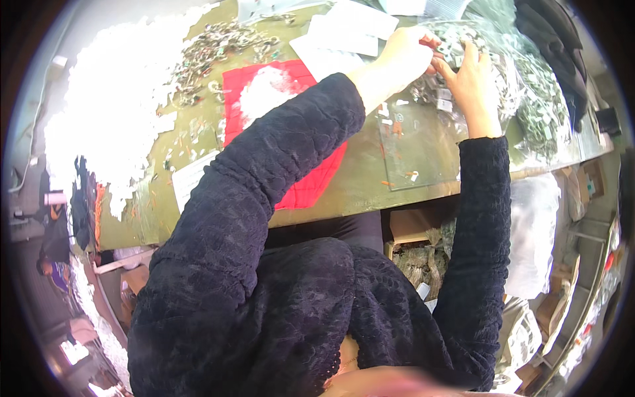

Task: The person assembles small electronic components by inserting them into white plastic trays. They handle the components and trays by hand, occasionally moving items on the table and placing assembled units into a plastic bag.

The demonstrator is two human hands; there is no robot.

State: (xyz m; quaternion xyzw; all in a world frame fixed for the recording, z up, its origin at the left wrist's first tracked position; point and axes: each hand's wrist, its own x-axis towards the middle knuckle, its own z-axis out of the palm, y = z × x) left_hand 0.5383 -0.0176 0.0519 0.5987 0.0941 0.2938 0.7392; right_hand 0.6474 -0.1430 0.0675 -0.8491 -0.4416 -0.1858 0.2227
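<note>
Both hands meet at the far right of the table, over a heap of small pale parts [444, 99] beside clear plastic bags [506, 46]. My left hand [402, 59] has its fingers curled in; whatever is between the fingertips is too small to make out. Close on its right, my right hand [475, 92] has thumb and fingers apart, its thumb near the left fingertips. No object shows plainly in it. White paper sheets [331, 56] lie just left of my left hand. Beneath my left forearm is a red quilted cloth [311, 178], glaring white in part.
Small metal-looking pieces [211, 49] are strewn over the far left of the green tabletop [364, 165]. A clear sheet [423, 155] lies near the front edge. At right are bags of greenish parts [542, 116] and dark fabric [552, 40]. An open box [417, 228] stands under the table.
</note>
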